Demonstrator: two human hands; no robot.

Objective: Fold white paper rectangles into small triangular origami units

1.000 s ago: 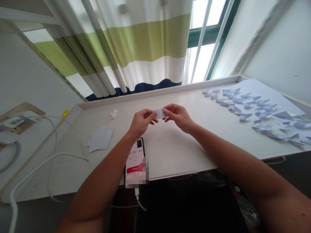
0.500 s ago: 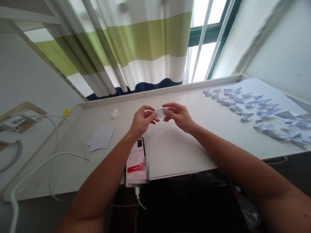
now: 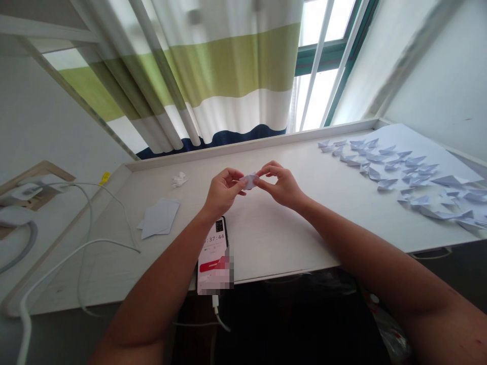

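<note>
Between my two hands is a small piece of folded white paper (image 3: 250, 181), raised over the middle of the desk. My left hand (image 3: 225, 190) pinches its left side between thumb and fingers. On the other side, the thumb and forefinger of my right hand (image 3: 279, 183) grip the paper's right edge. The fingers partly cover the paper, so its exact fold cannot be made out. Several folded paper boats (image 3: 386, 162) stand in rows at the right of the desk. Some flat sheets of white paper (image 3: 162, 217) lie stacked at the left.
A phone (image 3: 214, 261) showing a timer lies at the front edge, partly behind my left forearm, with a charging cable (image 3: 216, 304) plugged in. Crumpled white paper (image 3: 179, 179) sits at the back left. White cables (image 3: 79, 248) cross the desk's left end near a power strip (image 3: 30, 192).
The paper was held out as a flatter strip and now looks turned and bent between my fingers. My right fingers have shifted into a narrower pinch.
</note>
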